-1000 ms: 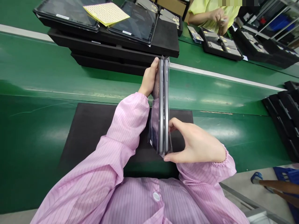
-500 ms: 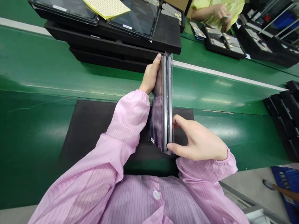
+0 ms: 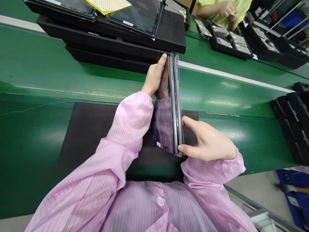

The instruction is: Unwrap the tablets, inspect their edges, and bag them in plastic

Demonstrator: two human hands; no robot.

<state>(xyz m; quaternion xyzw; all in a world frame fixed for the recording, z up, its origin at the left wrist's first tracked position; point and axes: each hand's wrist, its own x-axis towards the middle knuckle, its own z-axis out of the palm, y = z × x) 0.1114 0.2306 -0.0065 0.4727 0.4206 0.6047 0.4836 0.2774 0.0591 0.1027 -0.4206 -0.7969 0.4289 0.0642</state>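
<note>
I hold two thin grey tablets [image 3: 175,103] pressed together and standing on edge over a black foam mat [image 3: 91,132]. My left hand [image 3: 154,77] grips their far end, fingers wrapped on the left face. My right hand [image 3: 207,140] pinches the near end, thumb and fingers on the right side. The glossy left face mirrors my pink sleeve. A clear film wraps the tablets.
Black foam trays [image 3: 116,45] with tablets and a yellow dotted sheet [image 3: 108,4] are stacked at the back on the green conveyor [image 3: 36,71]. Another person [image 3: 224,11] in yellow works at the far right near trays of small parts [image 3: 229,42]. Black trays [image 3: 294,119] lie right.
The tablets have tilted slightly, near end shifting right, and my right hand moved right and up along them. The view dropped a little.
</note>
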